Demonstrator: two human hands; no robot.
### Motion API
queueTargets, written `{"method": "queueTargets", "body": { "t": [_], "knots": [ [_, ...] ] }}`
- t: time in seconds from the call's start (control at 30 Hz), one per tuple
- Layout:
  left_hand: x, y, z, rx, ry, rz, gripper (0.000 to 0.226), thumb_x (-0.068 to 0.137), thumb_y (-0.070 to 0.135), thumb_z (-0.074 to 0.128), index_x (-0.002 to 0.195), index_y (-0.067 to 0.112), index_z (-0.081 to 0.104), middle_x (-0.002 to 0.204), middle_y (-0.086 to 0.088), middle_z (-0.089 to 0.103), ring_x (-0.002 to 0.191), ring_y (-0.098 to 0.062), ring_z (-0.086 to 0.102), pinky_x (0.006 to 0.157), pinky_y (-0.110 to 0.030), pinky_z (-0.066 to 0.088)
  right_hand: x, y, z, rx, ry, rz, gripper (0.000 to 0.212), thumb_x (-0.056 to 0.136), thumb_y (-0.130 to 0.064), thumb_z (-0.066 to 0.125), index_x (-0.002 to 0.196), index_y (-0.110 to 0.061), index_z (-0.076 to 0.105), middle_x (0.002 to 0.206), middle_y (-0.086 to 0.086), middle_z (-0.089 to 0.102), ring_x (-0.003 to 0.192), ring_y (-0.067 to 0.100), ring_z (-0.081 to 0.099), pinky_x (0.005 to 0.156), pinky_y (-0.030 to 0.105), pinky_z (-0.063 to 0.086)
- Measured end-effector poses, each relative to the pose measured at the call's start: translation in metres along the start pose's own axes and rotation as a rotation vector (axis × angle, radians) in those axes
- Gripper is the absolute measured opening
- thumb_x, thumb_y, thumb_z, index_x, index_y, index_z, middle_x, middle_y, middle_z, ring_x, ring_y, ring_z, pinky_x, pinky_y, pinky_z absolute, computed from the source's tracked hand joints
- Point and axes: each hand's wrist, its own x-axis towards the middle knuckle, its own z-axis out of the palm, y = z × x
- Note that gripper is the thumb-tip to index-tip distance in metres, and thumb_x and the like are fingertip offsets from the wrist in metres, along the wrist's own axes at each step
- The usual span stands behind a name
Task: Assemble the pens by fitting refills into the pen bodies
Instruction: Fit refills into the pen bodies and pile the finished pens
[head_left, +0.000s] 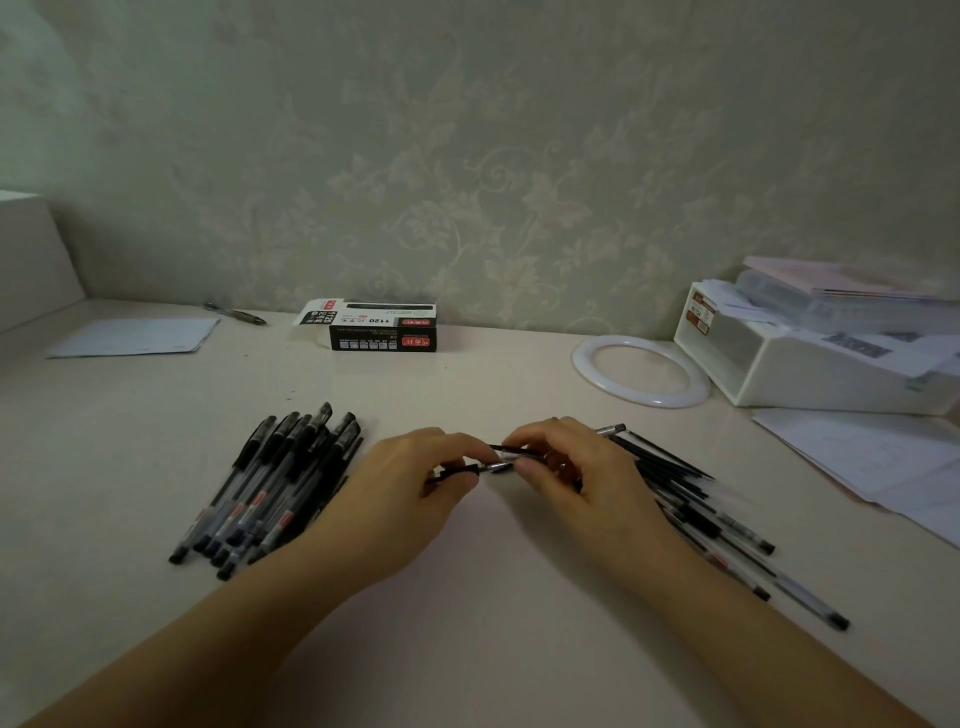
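Where the two hands meet over the middle of the table (467, 374), the left hand (410, 483) pinches a thin black refill (457, 472) and the right hand (561, 467) pinches a clear pen body (501, 466), tip to mouth. Both parts lie on one line running left to right, so the coming push looks to be straight along that axis; whether the refill has already entered the body cannot be told. A second thin dark rod sits just above, under the right fingers. The refill is slim, dark and stiff-looking; the body is a see-through plastic tube. Left of the hands lies a heap of capped pens (275, 483) with black rubbery grips. Right of them lies a loose pile of refills and bodies (696, 499), nearer the right hand. Beyond stands a black-and-white card box (379, 327).
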Motion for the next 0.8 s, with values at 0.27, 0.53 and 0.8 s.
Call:
{"method": "queueTargets", "body": {
  "t": [0.27,0.53,0.8],
  "knots": [
    [0.0013,-0.0031,-0.0017,-0.036,0.051,-0.028,0.024,0.093,0.02,0.059,0.105,0.039,0.067,0.092,0.016,0.065,0.085,0.011,0.054,0.07,0.002,0.036,0.0003,0.0023,-0.0037,-0.028,0.024,-0.005,0.015,0.091,-0.011,0.066,0.101,-0.02,0.072,0.092,-0.01,0.063,0.088,0.003,0.056,0.074,0.008,0.04],
    [0.0016,-0.0051,0.0008,-0.01,0.038,-0.002,0.024,0.093,0.021,0.059,0.109,0.038,0.067,0.096,0.015,0.066,0.088,0.004,0.056,0.074,0.0,0.039,-0.0004,-0.0005,-0.0007,-0.054,-0.014,-0.058,0.015,0.093,-0.013,0.064,0.103,-0.022,0.071,0.096,-0.011,0.063,0.09,0.005,0.057,0.076,0.013,0.044],
    [0.002,-0.0051,-0.0003,-0.007,0.045,-0.025,0.024,0.093,0.023,0.059,0.106,0.041,0.066,0.095,0.016,0.066,0.086,0.004,0.057,0.072,0.0,0.039,0.0,0.0032,-0.0046,-0.068,0.013,-0.016,0.016,0.092,-0.011,0.064,0.101,-0.022,0.071,0.095,-0.009,0.062,0.089,0.005,0.056,0.075,0.01,0.041]
  ]
}}
